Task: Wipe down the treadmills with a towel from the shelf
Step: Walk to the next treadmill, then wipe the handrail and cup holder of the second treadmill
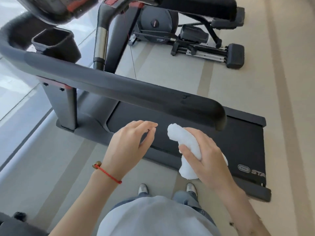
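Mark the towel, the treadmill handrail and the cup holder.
towel (185, 141): head view, middle of the white roll.
treadmill handrail (119, 86): head view, top of the bar.
cup holder (56, 46): head view, front wall.

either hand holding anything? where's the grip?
Right hand grips the bunched white towel around its middle, ends sticking out both sides. Left hand holds nothing, fingers relaxed.

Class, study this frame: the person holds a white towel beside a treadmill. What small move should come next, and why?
Probably lift the right hand and lay the towel on the end of the handrail. The towel is bunched in that hand, held in the air just below the rail and touching nothing on the treadmill. The left hand is empty with relaxed fingers.
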Motion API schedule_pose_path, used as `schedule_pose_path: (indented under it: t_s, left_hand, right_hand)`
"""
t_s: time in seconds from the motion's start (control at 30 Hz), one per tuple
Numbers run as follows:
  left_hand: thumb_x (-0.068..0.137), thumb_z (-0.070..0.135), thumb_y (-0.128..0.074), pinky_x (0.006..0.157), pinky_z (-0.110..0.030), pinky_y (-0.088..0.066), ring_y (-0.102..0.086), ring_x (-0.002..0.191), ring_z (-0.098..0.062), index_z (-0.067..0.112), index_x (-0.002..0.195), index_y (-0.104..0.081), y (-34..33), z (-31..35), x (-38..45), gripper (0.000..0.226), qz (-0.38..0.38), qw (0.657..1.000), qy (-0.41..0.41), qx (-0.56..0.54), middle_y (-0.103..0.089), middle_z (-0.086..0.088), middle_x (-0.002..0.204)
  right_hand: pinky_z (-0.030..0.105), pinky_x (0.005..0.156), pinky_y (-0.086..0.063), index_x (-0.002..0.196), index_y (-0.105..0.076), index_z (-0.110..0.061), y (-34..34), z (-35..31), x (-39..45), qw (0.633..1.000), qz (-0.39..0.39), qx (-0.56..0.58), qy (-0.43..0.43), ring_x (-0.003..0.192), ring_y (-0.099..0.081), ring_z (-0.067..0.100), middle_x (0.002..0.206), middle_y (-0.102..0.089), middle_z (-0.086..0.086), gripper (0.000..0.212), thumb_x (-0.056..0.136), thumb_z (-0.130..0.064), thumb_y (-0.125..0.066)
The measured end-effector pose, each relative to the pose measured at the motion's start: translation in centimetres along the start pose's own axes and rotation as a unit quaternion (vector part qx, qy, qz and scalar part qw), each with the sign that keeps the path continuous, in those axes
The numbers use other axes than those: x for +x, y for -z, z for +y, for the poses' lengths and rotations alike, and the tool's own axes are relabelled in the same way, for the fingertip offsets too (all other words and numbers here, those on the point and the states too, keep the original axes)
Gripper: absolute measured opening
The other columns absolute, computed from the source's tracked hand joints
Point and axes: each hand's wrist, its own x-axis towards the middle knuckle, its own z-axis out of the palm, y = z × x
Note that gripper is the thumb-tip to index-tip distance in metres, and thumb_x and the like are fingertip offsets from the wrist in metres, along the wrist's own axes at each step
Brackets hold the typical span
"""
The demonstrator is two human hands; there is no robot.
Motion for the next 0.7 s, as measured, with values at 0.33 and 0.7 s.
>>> schedule_pose_path:
  t_s: [0.33, 0.7]
  left_hand:
    - [0.097, 0.018, -0.059, 0.069, -0.030, -0.055, -0.054, 0.080, 0.002, 0.019, 0.107, -0.074, 3.0, -2.4, 2.5, 0.018, -0.031, 0.993, -0.107, -0.035, -0.072, 0.013, 0.098]
    - [0.097, 0.015, -0.058, 0.081, -0.038, -0.055, -0.064, 0.101, -0.016, 0.013, 0.110, -0.072, 3.6, -1.8, 7.0, 0.020, -0.002, 0.986, -0.162, -0.041, -0.073, 0.005, 0.104]
  right_hand:
    - [0.030, 0.093, -0.038, 0.132, -0.047, -0.029, -2.2, -4.4, -1.2, 0.992, 0.123, -0.013, -0.035, 0.107, -0.045, -0.004, 0.120, -0.048, -0.033, 0.041, 0.100, -0.046, -0.026]
    - [0.022, 0.097, -0.030, 0.130, -0.046, -0.023, 3.8, -4.7, 4.5, 0.962, 0.255, -0.093, 0.013, 0.104, -0.042, 0.006, 0.121, -0.049, -0.018, 0.036, 0.103, -0.037, -0.026]
